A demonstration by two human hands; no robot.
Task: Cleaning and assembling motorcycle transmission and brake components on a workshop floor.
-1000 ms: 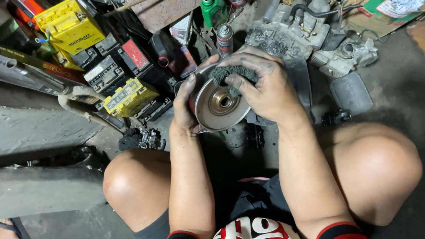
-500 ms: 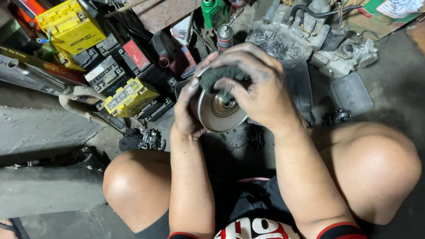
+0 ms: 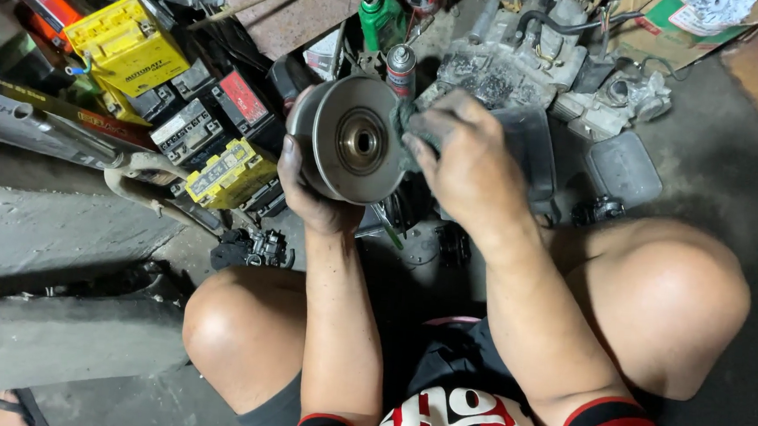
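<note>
Left hand: the left hand [image 3: 310, 191] is curled around the edge of a round metal pulley [image 3: 353, 139], fingers behind it and thumb low at the front.
Right hand: the right hand [image 3: 465, 161] presses a dirty grey rag [image 3: 404, 127] on the right side of the pulley face, fingers bent and close together.
Pulley place: it is held up in the air, above the floor, in front of the person's knees.
Pulley facing: its flat face looks up at the camera and a bit to the right. The hole [image 3: 362, 139] is in the middle. The line through the hole points up at the camera; the disc has no long side.
Clear tray: a clear plastic tray [image 3: 623, 166] lies on the floor [image 3: 749, 183] to the right. I cannot tell what is in it.
Cardboard box: a box [image 3: 671, 20] sits at the top right, with something pale inside.
Near things: a spray can [image 3: 401, 70] and a green bottle [image 3: 378, 16] stand just behind the pulley. Yellow batteries [image 3: 126, 44] and black ones [image 3: 187, 127] are piled on the left.
</note>
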